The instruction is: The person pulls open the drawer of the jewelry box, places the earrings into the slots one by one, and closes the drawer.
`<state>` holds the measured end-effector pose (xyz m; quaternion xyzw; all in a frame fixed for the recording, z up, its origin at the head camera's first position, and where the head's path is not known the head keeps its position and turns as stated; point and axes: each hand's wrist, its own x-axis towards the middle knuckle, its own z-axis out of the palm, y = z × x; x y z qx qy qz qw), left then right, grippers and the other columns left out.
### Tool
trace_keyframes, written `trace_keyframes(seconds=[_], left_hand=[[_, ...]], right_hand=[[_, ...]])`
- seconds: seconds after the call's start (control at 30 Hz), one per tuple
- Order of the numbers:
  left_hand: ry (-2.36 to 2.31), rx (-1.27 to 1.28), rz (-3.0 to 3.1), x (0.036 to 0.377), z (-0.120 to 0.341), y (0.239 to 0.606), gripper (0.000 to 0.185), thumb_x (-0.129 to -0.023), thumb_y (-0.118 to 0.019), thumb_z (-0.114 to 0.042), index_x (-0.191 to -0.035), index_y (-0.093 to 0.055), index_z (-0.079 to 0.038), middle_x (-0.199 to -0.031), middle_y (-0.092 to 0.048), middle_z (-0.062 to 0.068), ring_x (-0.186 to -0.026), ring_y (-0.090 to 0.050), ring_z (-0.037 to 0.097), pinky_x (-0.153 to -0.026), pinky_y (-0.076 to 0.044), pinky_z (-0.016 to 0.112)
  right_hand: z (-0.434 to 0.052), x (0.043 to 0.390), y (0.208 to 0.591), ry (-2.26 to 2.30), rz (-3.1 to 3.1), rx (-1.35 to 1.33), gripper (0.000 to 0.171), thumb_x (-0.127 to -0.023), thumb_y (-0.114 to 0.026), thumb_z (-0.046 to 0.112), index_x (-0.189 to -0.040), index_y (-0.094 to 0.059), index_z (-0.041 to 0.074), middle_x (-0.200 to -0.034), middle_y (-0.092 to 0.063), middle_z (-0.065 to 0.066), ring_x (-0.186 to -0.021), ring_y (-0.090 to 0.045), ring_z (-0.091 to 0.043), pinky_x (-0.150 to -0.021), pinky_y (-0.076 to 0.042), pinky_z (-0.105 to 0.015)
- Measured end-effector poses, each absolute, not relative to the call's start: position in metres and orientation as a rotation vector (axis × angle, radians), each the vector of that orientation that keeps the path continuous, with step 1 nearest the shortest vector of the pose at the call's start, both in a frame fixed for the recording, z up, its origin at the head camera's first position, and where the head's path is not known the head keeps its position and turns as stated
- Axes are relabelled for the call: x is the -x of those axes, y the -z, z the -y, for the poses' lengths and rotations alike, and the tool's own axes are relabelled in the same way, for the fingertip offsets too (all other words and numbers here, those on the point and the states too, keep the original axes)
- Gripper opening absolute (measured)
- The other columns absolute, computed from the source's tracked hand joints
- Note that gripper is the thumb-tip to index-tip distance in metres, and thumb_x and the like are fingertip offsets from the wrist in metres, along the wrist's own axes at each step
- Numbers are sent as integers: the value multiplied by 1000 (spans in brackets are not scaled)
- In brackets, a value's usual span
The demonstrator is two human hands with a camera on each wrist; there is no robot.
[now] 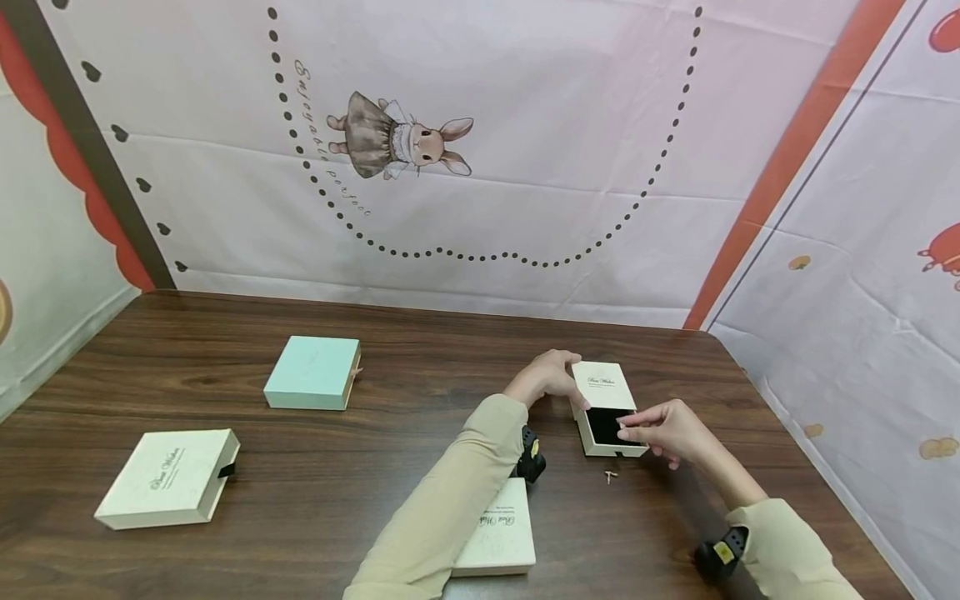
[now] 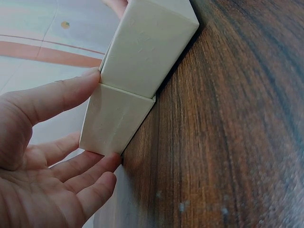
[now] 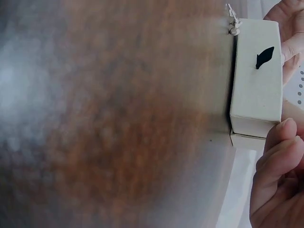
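A cream drawer-style gift box (image 1: 602,385) with "Best Wishes" lettering lies at the right of the table, its drawer (image 1: 615,450) pulled partly out toward me, showing a black lining. My left hand (image 1: 547,377) grips the box's cover; in the left wrist view the thumb is at the upper edge and the other fingers (image 2: 95,190) reach round the far end. Over the drawer's right side, my right hand (image 1: 671,429) pinches a small pale piece of jewellery, mostly hidden by the fingertips. A small earring-like piece (image 1: 611,477) lies on the table before the drawer.
Another cream box (image 1: 502,533) sits at the front middle, partly under my left forearm. To the left are a mint-green box (image 1: 313,372) and a further cream box (image 1: 171,478) with a black tab. A printed cloth (image 1: 510,150) hangs behind the wooden table (image 1: 420,450).
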<state>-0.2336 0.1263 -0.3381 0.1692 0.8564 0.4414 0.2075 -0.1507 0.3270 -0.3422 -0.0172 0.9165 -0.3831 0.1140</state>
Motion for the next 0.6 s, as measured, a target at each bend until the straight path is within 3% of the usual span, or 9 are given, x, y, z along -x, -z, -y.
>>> trace_keyframes(seconds=[0.17, 0.4, 0.6], left_hand=[[-1242, -464, -2367, 234, -126, 338, 80, -65, -81, -11, -136, -44, -14, -140, -41, 4, -128, -35, 22, -98, -37, 34], [-1232, -461, -2392, 235, -127, 340, 80, -64, -82, -12, -135, -46, -14, -139, -42, 3, -128, -36, 21, -99, -36, 33], [-1239, -461, -2379, 235, -128, 340, 80, -64, -82, -11, -135, -46, -14, -139, -42, 3, -128, -36, 21, -98, -36, 33]], right_hand=[[-328, 150, 342, 1161, -2676, 102, 42, -77, -72, 23, -109, -65, -2, -46, -43, 2, -33, -34, -6, -32, -38, -26], [-329, 151, 341, 1186, -2662, 147, 32, -80, -69, 20, -101, -68, -3, -46, -43, 3, -35, -36, -6, -32, -39, -26], [-329, 152, 341, 1198, -2657, 182, 30, -84, -65, 17, -103, -66, -6, -47, -42, 1, -32, -35, -5, -31, -38, -27]])
